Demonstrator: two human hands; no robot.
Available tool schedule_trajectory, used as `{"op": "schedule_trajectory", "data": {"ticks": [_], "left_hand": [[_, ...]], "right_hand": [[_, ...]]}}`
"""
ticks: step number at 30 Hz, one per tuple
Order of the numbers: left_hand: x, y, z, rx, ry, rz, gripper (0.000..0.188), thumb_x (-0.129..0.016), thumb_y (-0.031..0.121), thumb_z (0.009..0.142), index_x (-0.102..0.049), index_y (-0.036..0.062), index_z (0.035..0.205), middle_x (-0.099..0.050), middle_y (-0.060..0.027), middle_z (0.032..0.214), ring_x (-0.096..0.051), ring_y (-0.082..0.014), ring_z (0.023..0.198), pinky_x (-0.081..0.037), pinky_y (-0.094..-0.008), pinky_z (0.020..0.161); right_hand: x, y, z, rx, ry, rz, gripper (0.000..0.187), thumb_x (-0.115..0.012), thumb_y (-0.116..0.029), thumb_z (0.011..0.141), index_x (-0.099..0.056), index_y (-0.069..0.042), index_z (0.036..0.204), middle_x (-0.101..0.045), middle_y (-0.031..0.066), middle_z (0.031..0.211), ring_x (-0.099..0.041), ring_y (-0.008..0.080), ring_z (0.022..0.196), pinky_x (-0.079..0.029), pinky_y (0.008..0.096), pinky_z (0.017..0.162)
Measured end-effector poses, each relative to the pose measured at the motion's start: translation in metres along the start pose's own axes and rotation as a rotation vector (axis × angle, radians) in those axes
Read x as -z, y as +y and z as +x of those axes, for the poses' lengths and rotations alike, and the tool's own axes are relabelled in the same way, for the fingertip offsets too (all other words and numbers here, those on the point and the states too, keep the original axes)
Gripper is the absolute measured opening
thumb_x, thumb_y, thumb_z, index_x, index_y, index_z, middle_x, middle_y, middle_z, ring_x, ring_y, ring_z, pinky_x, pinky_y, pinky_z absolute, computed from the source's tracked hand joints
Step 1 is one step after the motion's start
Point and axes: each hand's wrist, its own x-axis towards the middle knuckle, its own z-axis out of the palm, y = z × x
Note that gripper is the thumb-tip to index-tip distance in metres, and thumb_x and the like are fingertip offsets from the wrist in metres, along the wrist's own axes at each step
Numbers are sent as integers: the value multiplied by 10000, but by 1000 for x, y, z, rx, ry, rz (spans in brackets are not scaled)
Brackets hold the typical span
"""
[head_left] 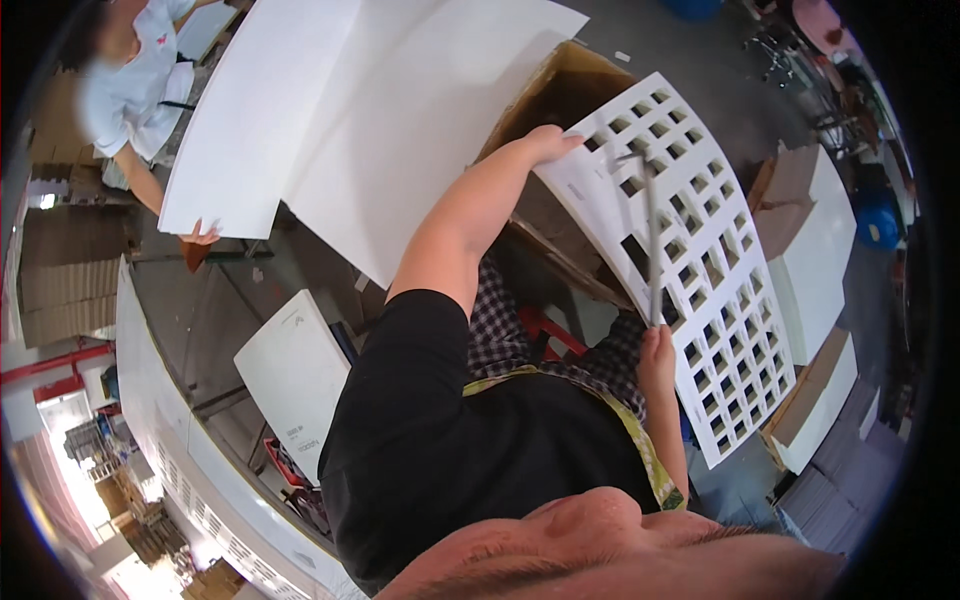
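Observation:
A curved white cardboard sheet (pixel 690 243) with rows of punched square and rectangular holes stands tilted before me. My left hand (pixel 550 143) grips its upper left edge, thumb on the face. My right hand (pixel 657 352) is closed round the lower end of a slim grey hammer (pixel 654 240). The hammer lies across the sheet's face, its head near the upper holes; whether it touches the sheet I cannot tell. Behind the sheet is an open brown cardboard box (pixel 560 85), partly hidden by it.
Large white sheets (pixel 400 110) spread at the upper left, where a co-worker's hand (pixel 200 234) holds one edge. Stacked white boards (pixel 812 250) stand at the right. A white panel (pixel 295 375) leans left of me. Part of a red stool (pixel 550 330) shows between my legs.

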Motion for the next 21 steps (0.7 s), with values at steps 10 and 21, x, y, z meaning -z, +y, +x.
{"op": "schedule_trajectory", "data": {"ticks": [10, 21], "left_hand": [[8, -1, -1, 12, -11, -11, 599, -526, 498, 879, -618, -62, 1071, -637, -223, 1032, -619, -324, 951, -463, -385, 825], [-2, -6, 1, -43, 40, 8, 686, -481, 581, 858, -637, -63, 1035, -616, -277, 1047, -599, -382, 993, -456, -394, 867]], "right_hand": [[0, 7, 8, 36, -15, -181, 249, -403, -246, 973, -470, -17, 903, -492, 101, 649, -471, 245, 560, -398, 368, 550], [3, 5, 4, -42, -73, 54, 255, -424, -255, 961, -451, -7, 914, -495, 141, 642, -503, 289, 584, -404, 394, 544]]}}
